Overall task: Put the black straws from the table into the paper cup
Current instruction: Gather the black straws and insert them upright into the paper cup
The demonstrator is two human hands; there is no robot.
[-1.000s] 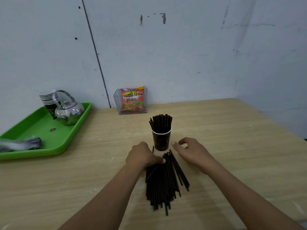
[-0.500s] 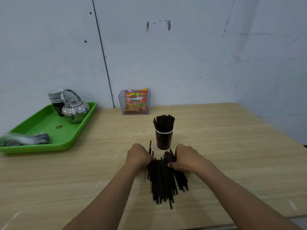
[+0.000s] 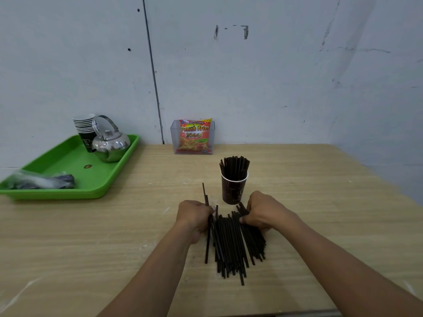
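Both hands had closed in on the pile since a second before, when the right hand (image 3: pixel 263 212) lay open beside the paper cup (image 3: pixel 233 191). The left hand (image 3: pixel 194 217) held the left edge of the black straws (image 3: pixel 231 243), its grip curled round a few whose far ends poked out past the knuckles. The right hand's grip pinched the pile's right edge with curled fingers. The pile lay flat on the table (image 3: pixel 320 202), just in front of the upright cup, already packed with more straws. A green tray (image 3: pixel 68 161) carrying a kettle (image 3: pixel 112 143) sat far left.
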